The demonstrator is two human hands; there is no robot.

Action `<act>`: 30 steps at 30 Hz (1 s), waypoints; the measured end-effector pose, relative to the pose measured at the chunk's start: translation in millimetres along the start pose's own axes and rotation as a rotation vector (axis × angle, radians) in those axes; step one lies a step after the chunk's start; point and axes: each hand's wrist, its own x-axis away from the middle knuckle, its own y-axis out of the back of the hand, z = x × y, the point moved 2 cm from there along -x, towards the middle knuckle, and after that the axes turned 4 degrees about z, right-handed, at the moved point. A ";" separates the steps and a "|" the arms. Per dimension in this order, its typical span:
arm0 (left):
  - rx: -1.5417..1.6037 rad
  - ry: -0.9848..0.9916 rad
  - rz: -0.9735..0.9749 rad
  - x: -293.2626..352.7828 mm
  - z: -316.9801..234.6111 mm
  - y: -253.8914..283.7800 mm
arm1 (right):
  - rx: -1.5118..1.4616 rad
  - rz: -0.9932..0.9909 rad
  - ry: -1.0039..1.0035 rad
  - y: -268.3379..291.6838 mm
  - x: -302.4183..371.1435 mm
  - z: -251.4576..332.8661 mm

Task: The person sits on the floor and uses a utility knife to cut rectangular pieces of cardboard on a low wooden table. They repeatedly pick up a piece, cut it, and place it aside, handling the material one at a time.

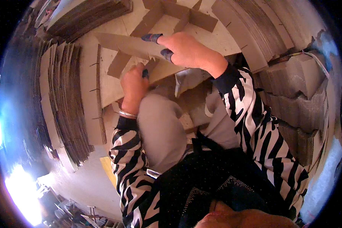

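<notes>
A long cardboard strip (131,46) stands on edge on the pale wooden table. My right hand (188,51), with dark coverings on its fingertips, pinches the strip's right end between thumb and index finger. A short cardboard crosspiece (118,64) stands against the strip's near side at the left. My left hand (134,84) is closed around a second short cardboard piece (151,67), close to the strip's near side; a dark covering shows on its thumb. Whether that piece is slotted into the strip I cannot tell. Beyond my hands sits an assembled cardboard divider (171,11).
Piles of slotted cardboard strips stand at the left (66,95), with another stack (89,19) at the far left and one (250,30) at the far right. More cardboard bundles (292,79) lie to the right. My knees are under the table's near edge.
</notes>
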 end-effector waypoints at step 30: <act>0.037 -0.070 0.076 -9.1 -22.2 5.9 | 0.109 -0.128 0.073 -41.8 39.3 -17.4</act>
